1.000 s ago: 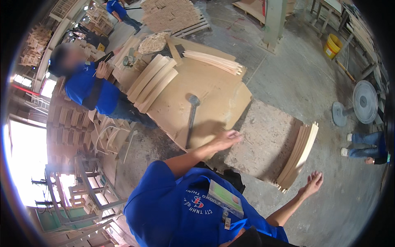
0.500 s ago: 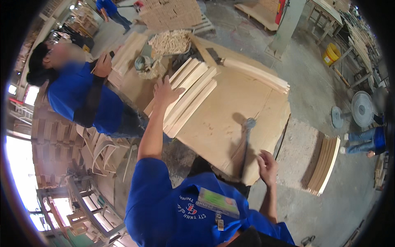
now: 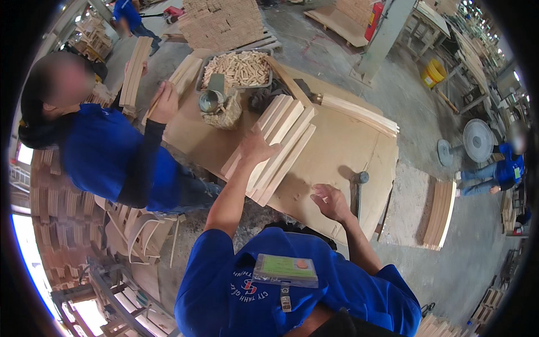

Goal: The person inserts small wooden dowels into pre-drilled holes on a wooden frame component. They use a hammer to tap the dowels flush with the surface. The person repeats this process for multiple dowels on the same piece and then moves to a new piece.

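A small stack of pale wooden slats (image 3: 286, 161) lies slantwise on the cardboard-covered table (image 3: 337, 149). My left hand (image 3: 259, 148) rests on top of these slats, its thumb apart from its fingers. To the right of the stack my right hand (image 3: 332, 202) hovers over the table, fingers loosely bent and apart, with nothing in it. Just beyond the right hand is a hammer (image 3: 361, 178), its grey head toward the far side and its handle partly hidden by my right forearm.
A co-worker (image 3: 112, 151) at the left holds slats in both hands. Behind my stack stand a tray of wooden dowels (image 3: 238, 68) and a crusted container (image 3: 222, 109). More slats (image 3: 359, 114) lie along the far edge. Curved wooden pieces (image 3: 438, 213) stand at the right.
My right hand has come from the table's near right corner leftward over the table, toward the slats. My left hand remains on the stack. The co-worker now raises slats.
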A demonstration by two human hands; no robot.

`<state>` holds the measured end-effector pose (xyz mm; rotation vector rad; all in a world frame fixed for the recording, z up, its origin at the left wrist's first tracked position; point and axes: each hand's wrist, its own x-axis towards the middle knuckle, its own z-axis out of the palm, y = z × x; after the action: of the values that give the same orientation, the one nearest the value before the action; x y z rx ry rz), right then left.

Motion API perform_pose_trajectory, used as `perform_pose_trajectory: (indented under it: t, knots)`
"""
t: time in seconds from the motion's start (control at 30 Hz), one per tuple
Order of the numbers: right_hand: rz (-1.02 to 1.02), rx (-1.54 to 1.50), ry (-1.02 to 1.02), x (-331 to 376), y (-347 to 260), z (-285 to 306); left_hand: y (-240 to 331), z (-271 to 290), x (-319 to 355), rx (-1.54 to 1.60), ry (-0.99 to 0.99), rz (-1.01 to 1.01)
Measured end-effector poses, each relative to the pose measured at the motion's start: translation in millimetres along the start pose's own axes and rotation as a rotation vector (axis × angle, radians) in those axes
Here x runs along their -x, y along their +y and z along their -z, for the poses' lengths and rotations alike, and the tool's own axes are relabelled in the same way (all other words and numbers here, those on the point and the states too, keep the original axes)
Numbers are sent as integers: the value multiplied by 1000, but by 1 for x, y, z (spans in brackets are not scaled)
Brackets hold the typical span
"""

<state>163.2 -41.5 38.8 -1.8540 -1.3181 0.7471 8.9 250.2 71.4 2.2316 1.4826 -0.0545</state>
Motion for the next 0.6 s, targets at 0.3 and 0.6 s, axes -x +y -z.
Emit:
perform_pose_trajectory:
  t: [0.3,0.6]
  knots:
    - [87,-207,52,-206,-22,28,-11,-11,-9,-11,96,-73]
    - [118,334,-73,-527,-66,-61,-10,-34,-16,-40,139,-159]
